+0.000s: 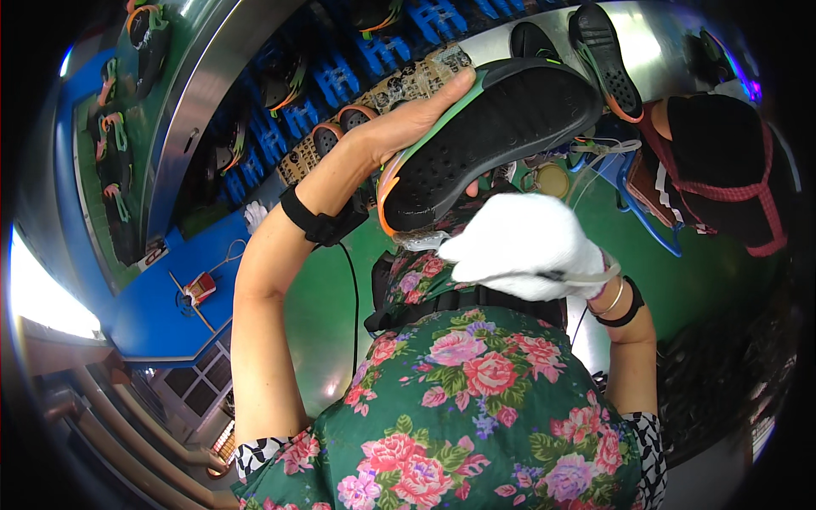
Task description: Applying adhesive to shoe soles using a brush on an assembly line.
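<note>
My bare left hand grips a shoe from the side, sole turned toward me. The sole is black with small dimples and has an orange and green rim. My right hand, in a white cloth glove, is closed just below the shoe's toe end and holds a thin tool or cord whose tip is hidden. Both wrists wear black bands. My floral green apron fills the lower middle.
A conveyor with blue racks carries more black shoes past on the upper left. Two other shoes lie on the shiny metal table at the top. Another person in black with a red checked strap stands at right.
</note>
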The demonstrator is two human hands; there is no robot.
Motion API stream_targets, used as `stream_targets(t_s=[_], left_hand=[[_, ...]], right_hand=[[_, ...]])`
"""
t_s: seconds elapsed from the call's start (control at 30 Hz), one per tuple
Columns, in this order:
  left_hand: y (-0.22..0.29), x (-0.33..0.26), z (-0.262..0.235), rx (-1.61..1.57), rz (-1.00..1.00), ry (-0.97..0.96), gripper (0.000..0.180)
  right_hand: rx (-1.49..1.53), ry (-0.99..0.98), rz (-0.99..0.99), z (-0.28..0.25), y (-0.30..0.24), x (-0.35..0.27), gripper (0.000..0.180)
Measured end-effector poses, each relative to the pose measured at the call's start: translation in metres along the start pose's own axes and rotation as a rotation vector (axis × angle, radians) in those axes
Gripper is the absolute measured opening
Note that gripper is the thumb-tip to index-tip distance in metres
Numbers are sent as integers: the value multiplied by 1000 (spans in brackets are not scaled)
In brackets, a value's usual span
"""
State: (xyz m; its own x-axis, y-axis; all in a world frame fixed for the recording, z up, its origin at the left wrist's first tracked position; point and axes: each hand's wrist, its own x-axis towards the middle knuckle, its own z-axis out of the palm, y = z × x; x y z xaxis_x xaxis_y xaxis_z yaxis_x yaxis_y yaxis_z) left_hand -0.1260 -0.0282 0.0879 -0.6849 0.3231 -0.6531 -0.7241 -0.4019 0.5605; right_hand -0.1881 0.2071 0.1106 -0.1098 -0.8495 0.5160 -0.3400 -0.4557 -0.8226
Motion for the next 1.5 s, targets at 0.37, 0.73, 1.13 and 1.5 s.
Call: stream_targets(t_s=[0.37,0.73,1.13,1.5], left_hand=[[-13,2,-12,-641,152,13,104],[-81,16,17,-609,383,185,46],[-70,-5,36,-1128,545,-35,62],[-51,21,73,-1086,614,-395,109]], right_hand=[[329,469,436,-28,11,1,16],[-139,393,390,-48,12,12,18],[-382,446,209,-42,-22,14,24],[-450,394,160,-57,-39,27,32]])
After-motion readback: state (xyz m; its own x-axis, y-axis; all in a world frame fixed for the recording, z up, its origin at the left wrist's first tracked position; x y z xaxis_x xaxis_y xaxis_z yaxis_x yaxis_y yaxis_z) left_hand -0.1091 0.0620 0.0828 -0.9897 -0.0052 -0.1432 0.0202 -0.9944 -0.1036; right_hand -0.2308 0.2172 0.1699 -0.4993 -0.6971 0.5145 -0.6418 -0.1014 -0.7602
